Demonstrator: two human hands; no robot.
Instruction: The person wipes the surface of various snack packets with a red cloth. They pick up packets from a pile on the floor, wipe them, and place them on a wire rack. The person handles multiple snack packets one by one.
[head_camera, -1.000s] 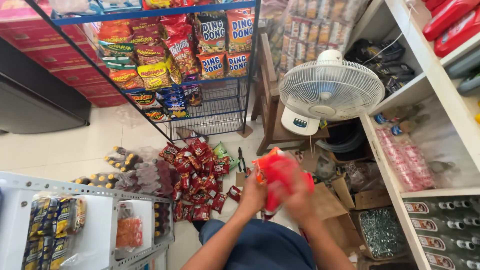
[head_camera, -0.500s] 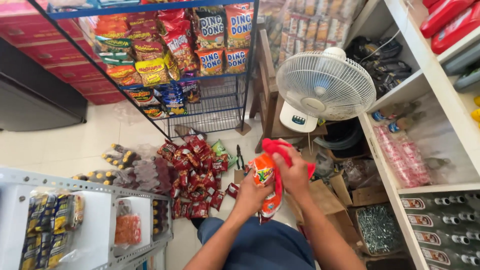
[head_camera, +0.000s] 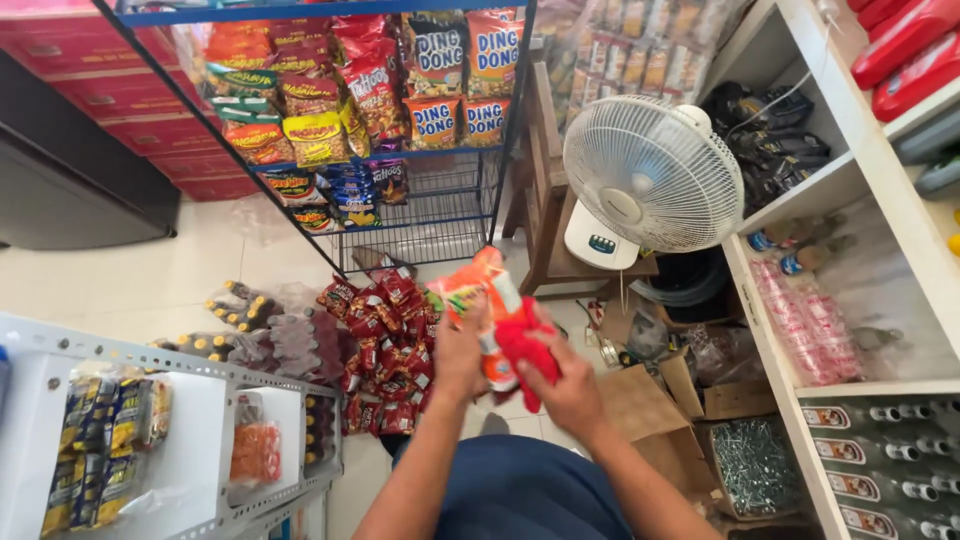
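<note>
Both forearms raised, left hand (head_camera: 458, 352) and right hand (head_camera: 566, 382) curled in grip together.

Snack packet (head_camera: 480, 300) blurred (perhaps several).

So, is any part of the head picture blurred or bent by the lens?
Head view: the hands, left and right, and the orange packet show slight motion blur; the shelf edges lean outward from wide-angle distortion; the fan looks sharp; the light is even daylight, no strong glare.

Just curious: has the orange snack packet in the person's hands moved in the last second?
Yes. The orange snack packet has moved left, away from the white fan, toward the packets on the floor.
</note>
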